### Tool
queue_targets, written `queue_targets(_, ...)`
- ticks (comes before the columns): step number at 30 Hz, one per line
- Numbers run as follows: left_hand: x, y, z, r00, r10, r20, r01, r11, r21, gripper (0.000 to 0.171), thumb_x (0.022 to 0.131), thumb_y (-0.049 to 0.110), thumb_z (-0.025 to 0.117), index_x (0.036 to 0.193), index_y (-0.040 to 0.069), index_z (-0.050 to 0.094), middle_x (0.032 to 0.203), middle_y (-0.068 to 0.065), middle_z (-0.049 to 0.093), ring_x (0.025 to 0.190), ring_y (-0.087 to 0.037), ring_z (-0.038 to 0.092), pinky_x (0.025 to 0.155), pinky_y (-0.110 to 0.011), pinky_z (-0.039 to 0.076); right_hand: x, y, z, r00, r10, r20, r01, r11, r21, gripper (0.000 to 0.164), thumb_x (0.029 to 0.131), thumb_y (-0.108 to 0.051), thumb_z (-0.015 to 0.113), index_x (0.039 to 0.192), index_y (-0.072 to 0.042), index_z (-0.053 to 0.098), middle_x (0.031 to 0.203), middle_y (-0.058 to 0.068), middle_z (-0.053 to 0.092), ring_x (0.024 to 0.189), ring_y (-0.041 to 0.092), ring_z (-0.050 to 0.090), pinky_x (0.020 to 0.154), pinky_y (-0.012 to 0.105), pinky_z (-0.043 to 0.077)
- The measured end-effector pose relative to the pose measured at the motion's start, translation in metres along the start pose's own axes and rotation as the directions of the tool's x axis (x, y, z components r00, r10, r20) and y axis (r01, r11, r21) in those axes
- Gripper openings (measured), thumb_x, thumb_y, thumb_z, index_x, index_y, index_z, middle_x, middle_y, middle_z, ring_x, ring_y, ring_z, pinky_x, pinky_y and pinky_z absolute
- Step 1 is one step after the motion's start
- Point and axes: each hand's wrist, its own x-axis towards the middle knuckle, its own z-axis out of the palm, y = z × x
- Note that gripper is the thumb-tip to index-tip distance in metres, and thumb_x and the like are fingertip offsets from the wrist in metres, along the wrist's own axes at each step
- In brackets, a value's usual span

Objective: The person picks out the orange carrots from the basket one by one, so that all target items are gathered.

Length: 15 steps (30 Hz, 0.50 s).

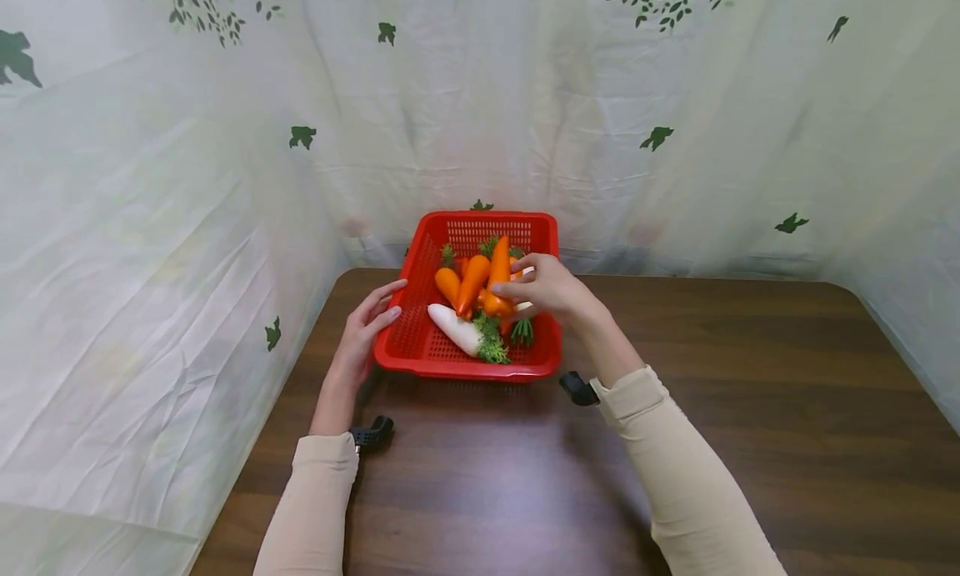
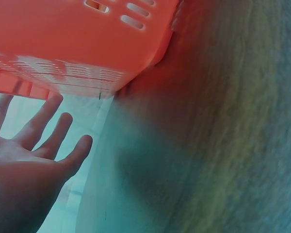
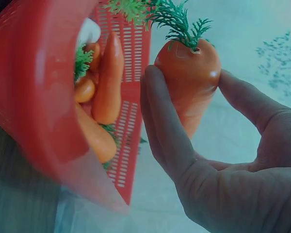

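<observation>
With thumb and fingers, my right hand (image 1: 551,288) pinches an orange carrot (image 3: 186,68) with a feathery green top. In the right wrist view the carrot is lifted beside the red basket's wall. My left hand (image 1: 363,326) touches the left side of the red plastic basket (image 1: 468,369). Its fingers are spread and mostly straight in the left wrist view, fingertips at the rim. Inside the basket lie a white radish (image 1: 452,328) with green leaves and several orange carrots, one of them long (image 3: 109,82).
The basket stands at the far edge of a dark wooden table (image 1: 480,476). A pale curtain (image 1: 480,101) with green leaf prints hangs behind and to the left. Each wrist wears a small black camera.
</observation>
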Motion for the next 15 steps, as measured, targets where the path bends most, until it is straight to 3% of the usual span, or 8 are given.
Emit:
queue_targets(6, 0.001, -0.001, 0.002, 1.000, -0.008, 0.005, 0.008, 1.000, -0.014, 0.053, 0.107, 0.025, 0.060, 0.158, 0.020, 0.047, 0.155, -0.017, 0.049, 0.129, -0.030, 0.058, 0.094, -0.032, 0.062, -0.020, 0.012, -0.008, 0.992, -0.105, -0.071, 0.103, 0.994, -0.026, 0.066, 0.097, -0.023, 0.078, 0.149, 0.000, 0.045, 0.136, 0.023, 0.059, 0.103, 0.034, 0.073, 0.087, 0.047, 0.065)
queue_targets(11, 0.000, 0.001, 0.000, 1.000, -0.022, -0.008, 0.022, 1.000, -0.011, 0.053, 0.107, 0.027, 0.061, 0.158, 0.022, 0.048, 0.156, -0.016, 0.049, 0.128, -0.029, 0.058, 0.093, -0.031, 0.062, -0.033, 0.025, -0.010, 0.980, -0.179, -0.085, 0.184, 0.981, 0.054, 0.062, 0.098, -0.023, 0.076, 0.148, -0.001, 0.048, 0.133, 0.023, 0.062, 0.103, 0.031, 0.072, 0.091, 0.053, 0.063)
queue_targets(15, 0.001, 0.000, 0.002, 1.000, -0.029, -0.010, 0.029, 1.000, -0.005, 0.053, 0.107, 0.028, 0.061, 0.158, 0.023, 0.048, 0.157, -0.015, 0.047, 0.128, -0.028, 0.058, 0.093, -0.030, 0.062, -0.041, 0.035, -0.011, 0.978, -0.191, -0.089, 0.200, 0.973, 0.114, 0.057, 0.099, -0.020, 0.075, 0.147, -0.001, 0.050, 0.132, 0.022, 0.063, 0.103, 0.029, 0.071, 0.095, 0.058, 0.060)
